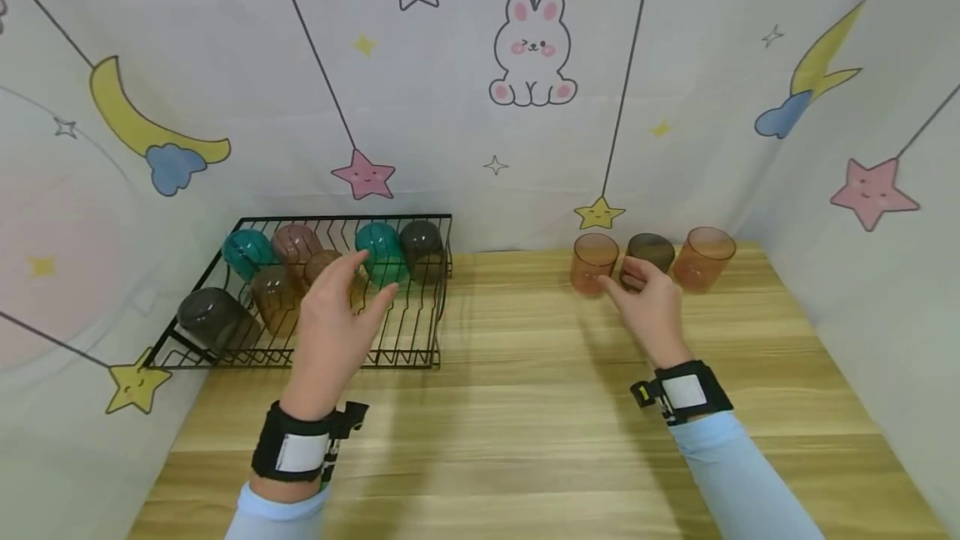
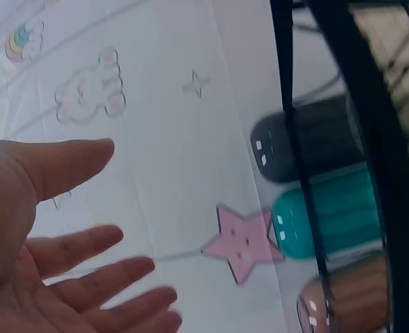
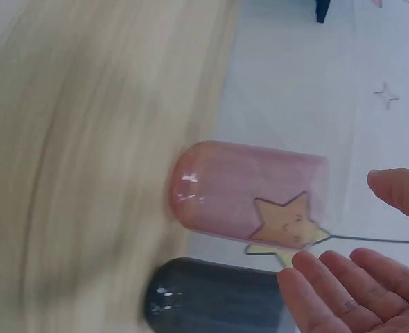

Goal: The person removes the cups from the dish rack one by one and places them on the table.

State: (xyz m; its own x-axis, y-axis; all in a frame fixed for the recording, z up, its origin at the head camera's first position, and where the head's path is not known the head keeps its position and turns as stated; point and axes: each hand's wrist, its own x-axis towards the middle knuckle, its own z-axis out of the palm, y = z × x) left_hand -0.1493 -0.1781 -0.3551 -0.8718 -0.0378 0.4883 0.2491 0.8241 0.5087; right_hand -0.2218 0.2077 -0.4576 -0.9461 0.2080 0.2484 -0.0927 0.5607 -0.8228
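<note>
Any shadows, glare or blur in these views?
Head: soft shadows across the table; left wrist: the rack's thick foreground bar looks soft, white glints on the teal cup; right wrist: glints on the orange-pink cup, wood grain smeary.

You can count two teal cups [image 1: 246,253] [image 1: 382,250], two grey cups [image 1: 212,315] [image 1: 422,247], two brown cups [image 1: 275,294] [image 1: 318,262] and one mauve cup [image 1: 296,242] in one wire rack [image 1: 345,217], seven in all. On one table [image 1: 525,423] you have two orange cups [image 1: 594,259] [image 1: 703,259] and one dark cup [image 1: 650,250]. You have two hands [image 1: 333,323] [image 1: 652,307], two black wristbands [image 1: 303,450] [image 1: 690,390], and two pink stars [image 1: 364,175] [image 1: 873,192] on the wall cloth [image 1: 450,107].
</note>
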